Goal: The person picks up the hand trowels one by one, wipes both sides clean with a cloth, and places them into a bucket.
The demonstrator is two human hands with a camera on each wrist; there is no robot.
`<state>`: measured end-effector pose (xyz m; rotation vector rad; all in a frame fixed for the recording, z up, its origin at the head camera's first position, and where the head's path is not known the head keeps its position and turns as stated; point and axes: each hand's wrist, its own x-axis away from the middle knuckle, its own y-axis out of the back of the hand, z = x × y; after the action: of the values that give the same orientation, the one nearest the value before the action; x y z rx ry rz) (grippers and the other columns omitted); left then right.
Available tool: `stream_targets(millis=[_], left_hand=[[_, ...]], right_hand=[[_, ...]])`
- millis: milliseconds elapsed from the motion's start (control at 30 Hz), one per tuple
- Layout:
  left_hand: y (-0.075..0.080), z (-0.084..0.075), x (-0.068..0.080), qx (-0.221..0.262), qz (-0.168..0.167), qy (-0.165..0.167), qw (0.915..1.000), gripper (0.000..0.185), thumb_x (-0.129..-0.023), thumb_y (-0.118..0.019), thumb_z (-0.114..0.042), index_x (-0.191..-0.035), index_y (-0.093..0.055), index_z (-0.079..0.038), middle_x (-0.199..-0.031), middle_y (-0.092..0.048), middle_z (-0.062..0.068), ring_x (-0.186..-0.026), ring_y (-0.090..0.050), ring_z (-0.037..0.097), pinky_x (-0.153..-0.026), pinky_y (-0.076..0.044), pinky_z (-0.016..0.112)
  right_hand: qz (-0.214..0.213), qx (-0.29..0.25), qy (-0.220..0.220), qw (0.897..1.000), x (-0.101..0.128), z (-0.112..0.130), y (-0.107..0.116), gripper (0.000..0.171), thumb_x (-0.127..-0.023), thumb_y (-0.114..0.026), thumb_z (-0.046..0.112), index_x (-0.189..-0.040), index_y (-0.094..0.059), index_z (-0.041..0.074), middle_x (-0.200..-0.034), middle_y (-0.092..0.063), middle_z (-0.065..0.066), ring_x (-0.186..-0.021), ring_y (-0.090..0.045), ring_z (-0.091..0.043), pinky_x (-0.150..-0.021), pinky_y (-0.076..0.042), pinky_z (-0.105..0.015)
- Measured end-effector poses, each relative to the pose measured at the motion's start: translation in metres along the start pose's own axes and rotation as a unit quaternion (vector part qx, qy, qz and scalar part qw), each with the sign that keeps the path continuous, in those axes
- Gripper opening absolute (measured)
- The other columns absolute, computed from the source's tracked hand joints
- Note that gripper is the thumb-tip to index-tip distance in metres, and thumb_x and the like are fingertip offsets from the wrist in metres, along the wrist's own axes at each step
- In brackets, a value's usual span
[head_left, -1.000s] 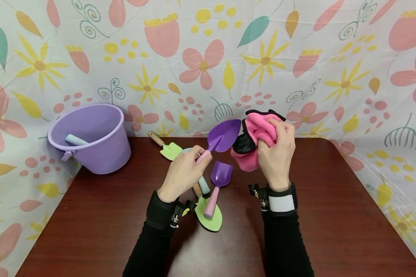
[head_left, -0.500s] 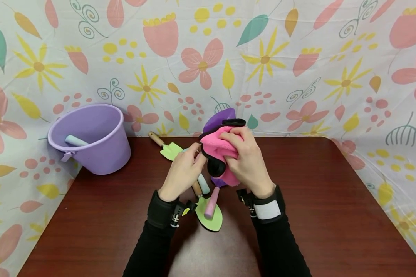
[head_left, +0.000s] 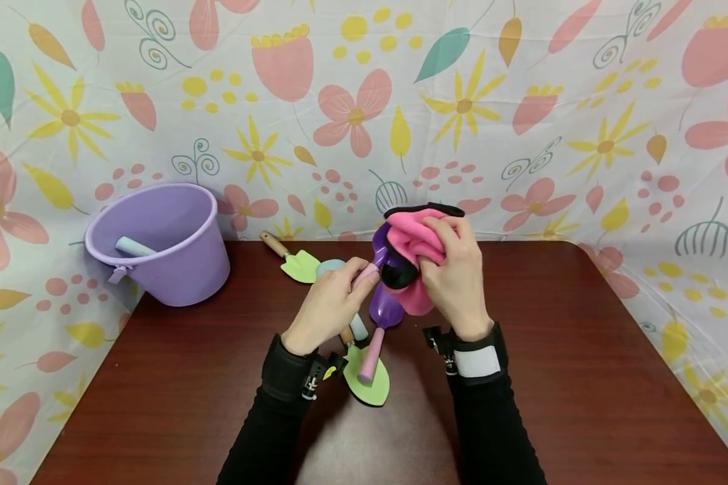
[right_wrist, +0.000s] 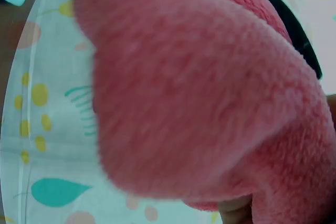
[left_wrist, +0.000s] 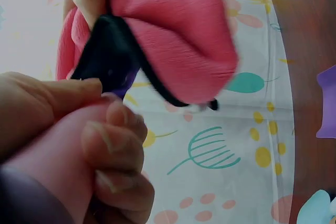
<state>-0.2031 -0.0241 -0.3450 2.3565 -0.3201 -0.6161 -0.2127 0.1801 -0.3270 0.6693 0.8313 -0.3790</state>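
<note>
My left hand point(head_left: 324, 310) grips a purple trowel by its pink handle point(left_wrist: 63, 153), holding it above the table. In my right hand point(head_left: 458, 283) is a bunched pink fleece cloth point(head_left: 415, 232) with black edging. The cloth lies over the trowel's blade point(head_left: 380, 242), hiding most of it; in the left wrist view a bit of purple shows beneath the black edge. Pink fleece point(right_wrist: 184, 93) fills most of the right wrist view. Below the hands, a second purple shovel point(head_left: 385, 310) lies with its pink handle across a green trowel point(head_left: 373, 394).
A lilac bucket point(head_left: 185, 273) stands at the table's back left with a light blue handle point(head_left: 135, 246) inside. A small green trowel with a wooden handle point(head_left: 300, 266) and a light blue tool point(head_left: 330, 267) lie near my left hand. A flower-print sheet point(head_left: 352, 182) hangs behind.
The cloth has gone left from beside the trowel onto its blade, then slid partly back right. My left hand has kept its hold on the handle, nearly still.
</note>
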Motion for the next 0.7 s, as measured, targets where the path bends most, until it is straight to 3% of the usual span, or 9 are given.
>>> stream_targets(millis=[167,367,433,500,533,600,700], left_hand=[[-0.002,-0.001,0.001,-0.013,0.033,-0.003,0.9994,0.027,-0.104,-0.046,-0.037,-0.112,-0.061,-0.016,-0.064,-0.047,-0.005,-0.057,-0.048,0.009,-0.054,-0.039,0.028],[0.000,0.001,0.001,0.004,0.030,-0.024,0.9993,0.027,-0.106,-0.042,-0.036,-0.113,-0.062,-0.018,-0.066,-0.049,-0.007,-0.057,-0.047,0.008,-0.053,-0.037,0.028],[0.002,0.001,0.001,0.023,0.025,-0.029,0.9990,0.026,-0.106,-0.042,-0.036,-0.111,-0.061,-0.020,-0.069,-0.051,-0.007,-0.056,-0.047,0.008,-0.053,-0.038,0.028],[0.003,0.002,0.000,0.048,0.025,-0.031,0.9981,0.025,-0.106,-0.041,-0.037,-0.109,-0.060,-0.021,-0.070,-0.053,-0.007,-0.056,-0.047,0.009,-0.054,-0.038,0.029],[0.004,0.002,0.000,0.061,0.026,-0.033,0.9973,0.025,-0.106,-0.041,-0.037,-0.108,-0.060,-0.021,-0.070,-0.053,-0.006,-0.056,-0.047,0.010,-0.055,-0.039,0.029],[0.004,0.001,-0.001,0.085,0.030,-0.032,0.9954,0.025,-0.105,-0.042,-0.040,-0.108,-0.059,-0.022,-0.069,-0.053,-0.002,-0.057,-0.047,0.010,-0.056,-0.040,0.029],[0.003,-0.001,-0.002,0.118,0.040,-0.031,0.9918,0.026,-0.104,-0.043,-0.043,-0.108,-0.060,-0.024,-0.068,-0.053,0.005,-0.058,-0.048,0.011,-0.059,-0.040,0.030]], right_hand=[[-0.059,0.005,-0.041,0.997,-0.003,-0.011,0.012,0.031,-0.082,-0.070,0.004,-0.113,-0.070,0.008,-0.105,-0.057,-0.016,-0.100,-0.057,-0.031,-0.085,-0.044,-0.046],[-0.104,-0.007,-0.099,0.990,-0.006,-0.021,0.027,0.033,-0.083,-0.066,0.002,-0.115,-0.070,0.010,-0.109,-0.061,-0.013,-0.101,-0.057,-0.024,-0.085,-0.042,-0.039],[-0.114,-0.043,-0.124,0.985,-0.007,-0.023,0.031,0.034,-0.083,-0.064,0.001,-0.116,-0.069,0.009,-0.110,-0.063,-0.009,-0.101,-0.057,-0.021,-0.085,-0.042,-0.033],[-0.114,-0.114,-0.151,0.975,-0.008,-0.026,0.033,0.033,-0.085,-0.062,-0.002,-0.116,-0.068,0.006,-0.110,-0.064,-0.008,-0.099,-0.057,-0.019,-0.083,-0.043,-0.028],[-0.111,-0.161,-0.167,0.966,-0.008,-0.026,0.033,0.033,-0.085,-0.062,-0.003,-0.117,-0.067,0.005,-0.110,-0.064,-0.008,-0.098,-0.057,-0.019,-0.082,-0.044,-0.026],[-0.093,-0.272,-0.203,0.936,-0.008,-0.027,0.032,0.031,-0.087,-0.061,-0.007,-0.116,-0.064,0.002,-0.109,-0.062,-0.011,-0.096,-0.056,-0.021,-0.081,-0.046,-0.025],[-0.053,-0.428,-0.265,0.862,-0.007,-0.027,0.029,0.036,-0.089,-0.057,-0.012,-0.123,-0.058,0.000,-0.112,-0.054,-0.014,-0.097,-0.054,-0.022,-0.081,-0.050,-0.025]])
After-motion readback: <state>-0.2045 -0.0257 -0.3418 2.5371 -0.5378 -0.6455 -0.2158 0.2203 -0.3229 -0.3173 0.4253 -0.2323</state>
